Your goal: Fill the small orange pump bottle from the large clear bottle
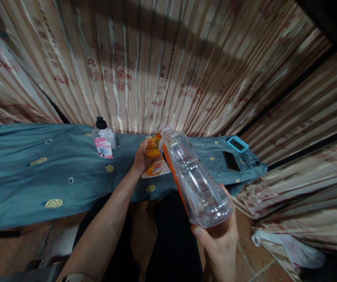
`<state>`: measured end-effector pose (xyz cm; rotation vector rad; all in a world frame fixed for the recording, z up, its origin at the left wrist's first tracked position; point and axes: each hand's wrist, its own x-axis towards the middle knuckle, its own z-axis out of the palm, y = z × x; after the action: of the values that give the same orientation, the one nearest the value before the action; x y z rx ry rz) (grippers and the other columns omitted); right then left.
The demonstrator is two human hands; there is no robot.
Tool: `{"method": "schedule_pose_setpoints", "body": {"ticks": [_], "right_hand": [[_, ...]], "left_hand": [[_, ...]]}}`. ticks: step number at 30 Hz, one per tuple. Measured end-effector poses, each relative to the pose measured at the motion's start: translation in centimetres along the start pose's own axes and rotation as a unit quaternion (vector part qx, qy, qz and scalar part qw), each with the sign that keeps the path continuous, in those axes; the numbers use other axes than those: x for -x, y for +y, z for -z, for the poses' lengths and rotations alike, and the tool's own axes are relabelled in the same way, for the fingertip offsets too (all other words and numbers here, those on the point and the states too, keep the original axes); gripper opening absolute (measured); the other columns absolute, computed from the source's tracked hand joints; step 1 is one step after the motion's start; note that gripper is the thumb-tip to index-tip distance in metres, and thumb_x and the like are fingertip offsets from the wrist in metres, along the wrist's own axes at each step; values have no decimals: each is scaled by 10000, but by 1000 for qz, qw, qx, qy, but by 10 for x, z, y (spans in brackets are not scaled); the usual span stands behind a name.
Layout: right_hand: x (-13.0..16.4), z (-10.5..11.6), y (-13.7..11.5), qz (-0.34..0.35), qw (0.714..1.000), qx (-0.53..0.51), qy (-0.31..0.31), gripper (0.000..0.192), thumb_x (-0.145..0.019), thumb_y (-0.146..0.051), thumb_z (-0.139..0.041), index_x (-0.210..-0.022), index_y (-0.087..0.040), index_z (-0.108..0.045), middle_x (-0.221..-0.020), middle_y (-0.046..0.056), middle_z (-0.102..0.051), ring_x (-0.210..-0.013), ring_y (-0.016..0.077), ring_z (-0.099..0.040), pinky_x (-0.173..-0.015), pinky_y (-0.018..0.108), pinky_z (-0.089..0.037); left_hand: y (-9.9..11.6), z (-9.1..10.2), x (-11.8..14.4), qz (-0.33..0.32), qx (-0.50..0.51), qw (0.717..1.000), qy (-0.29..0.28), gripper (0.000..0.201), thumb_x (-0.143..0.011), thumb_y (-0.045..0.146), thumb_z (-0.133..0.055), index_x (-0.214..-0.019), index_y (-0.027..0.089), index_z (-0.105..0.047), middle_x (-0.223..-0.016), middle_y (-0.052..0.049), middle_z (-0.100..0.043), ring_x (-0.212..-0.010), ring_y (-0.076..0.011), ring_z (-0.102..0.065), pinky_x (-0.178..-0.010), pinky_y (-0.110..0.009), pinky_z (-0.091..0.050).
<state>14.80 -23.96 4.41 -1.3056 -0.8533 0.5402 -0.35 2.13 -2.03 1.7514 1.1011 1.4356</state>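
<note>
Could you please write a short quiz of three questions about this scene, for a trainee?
1. True or false: the right hand holds a clear bottle tilted, its mouth toward the orange bottle.
2. Which hand grips the orange bottle?
A. left hand
B. right hand
C. neither
3. Fill in: the pump bottle stands on the ____ cloth, left of both hands.

Key:
1. true
2. A
3. blue-green
</note>
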Motion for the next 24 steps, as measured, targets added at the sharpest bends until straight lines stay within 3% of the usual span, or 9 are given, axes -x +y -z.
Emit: {"method": "schedule_pose_setpoints", "body": {"ticks": [4,7,14,24], "right_hand": [[1,3,3,-20,1000,-12,-19,1100,-616,-376,-977,-1556,-223,-426,-1527,167,-587,-1325,366,-645,-1012,427,-549],[0,1,3,-11,1000,-17,-2,1100,-600,-396,-983,-1540,-200,-446,-1476,168,-625,-1267,355,-674,-975,410,-560],[-3,5,7,21,999,9,-29,1096,-626,-338,-978,-1570,-212,-434,-1479,155,-631,-1238,330,-690,-935,380,-584],[-6,7,13,-12,999,-37,-38,1145,-593,-321,-995,-1577,-210,-420,-1559,181,-575,-1376,354,-624,-1044,422,-572]], "left_hand": [[-1,2,0,-6,-5,1000,-3,578,-603,265,-865,-1136,231,-645,-1145,-57,-740,-1075,-267,-708,-967,-431,-599],[-1,3,-1,-8,-8,1000,-3,586,-601,264,-866,-1144,229,-651,-1163,-61,-742,-1078,-272,-705,-969,-437,-600],[-4,1,0,2,0,1000,-3,602,-594,325,-892,-1141,223,-662,-1148,-74,-744,-1075,-279,-705,-947,-438,-606],[0,1,2,-9,-13,1000,1,602,-632,311,-864,-1185,231,-642,-1184,-79,-738,-1106,-287,-698,-993,-472,-586]]}}
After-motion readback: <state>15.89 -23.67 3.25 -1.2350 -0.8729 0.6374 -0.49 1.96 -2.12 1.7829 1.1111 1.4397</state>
